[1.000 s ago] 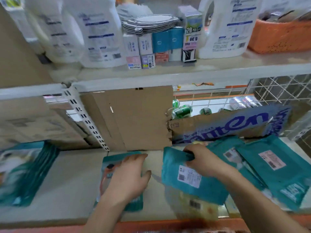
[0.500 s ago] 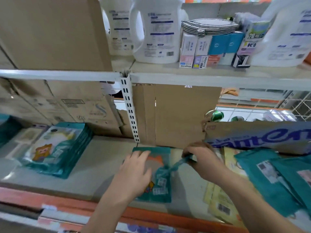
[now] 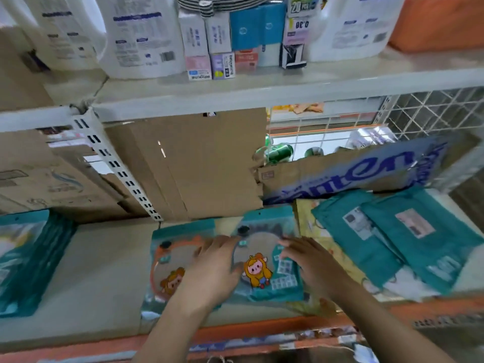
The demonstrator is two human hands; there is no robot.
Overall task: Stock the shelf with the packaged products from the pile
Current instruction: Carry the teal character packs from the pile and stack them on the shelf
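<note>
Two teal packages with cartoon figures lie face up, side by side, on the lower shelf [image 3: 86,281]. My left hand [image 3: 209,271] rests flat across the left package [image 3: 170,268] and touches the edge of the right package [image 3: 262,268]. My right hand [image 3: 306,258] lies with straight fingers on the right package's right side. The pile of teal packages [image 3: 398,239] lies label side up to the right, over yellow packets [image 3: 332,247]. A stack of the same teal packages [image 3: 28,263] sits at far left.
Brown cardboard [image 3: 204,163] stands at the back of the shelf. A torn blue-lettered carton flap [image 3: 353,174] leans behind the pile. The upper shelf [image 3: 262,87] holds white jugs [image 3: 141,35], small boxes [image 3: 222,43] and an orange basket [image 3: 440,22]. A wire grid [image 3: 432,111] closes the right side.
The package my right hand held upright now lies flat, face up, to the right of the first one. Both hands now rest flat on the two packages.
</note>
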